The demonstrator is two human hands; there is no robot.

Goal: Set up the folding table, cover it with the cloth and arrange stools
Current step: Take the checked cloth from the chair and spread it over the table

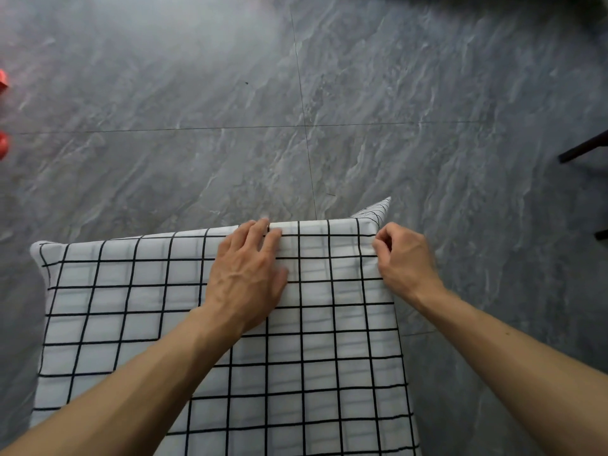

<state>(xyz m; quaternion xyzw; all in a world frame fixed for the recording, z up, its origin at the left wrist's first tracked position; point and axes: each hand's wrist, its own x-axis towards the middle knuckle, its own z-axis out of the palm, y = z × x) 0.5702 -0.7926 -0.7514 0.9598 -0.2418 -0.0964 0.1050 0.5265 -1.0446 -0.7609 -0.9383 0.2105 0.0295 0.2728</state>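
Two bare hands work at the far edge of a surface that is wholly hidden under a white cloth (131, 324) printed with a black grid. The cloth lies flat across the top and drops over the left, far and right edges; at the far right corner a loose point of it (378, 209) sticks out beyond the edge. The left hand (245, 274) lies palm down on the cloth near the far edge, its fingers (263, 225) straight and close together, the tips reaching the fold where the cloth turns down. The right hand (406, 258) sits at the right corner with its fingers (381, 240) curled in on the cloth's edge, apparently pinching it (the hand is slightly blurred, so the grip is not fully clear). Around the surface the floor (362, 93) is large grey stone-patterned tiles with thin joints. At the right border dark furniture legs (582, 149) stand on the tiles, and at the left border two small red shapes (3, 143) are cut off by the frame.
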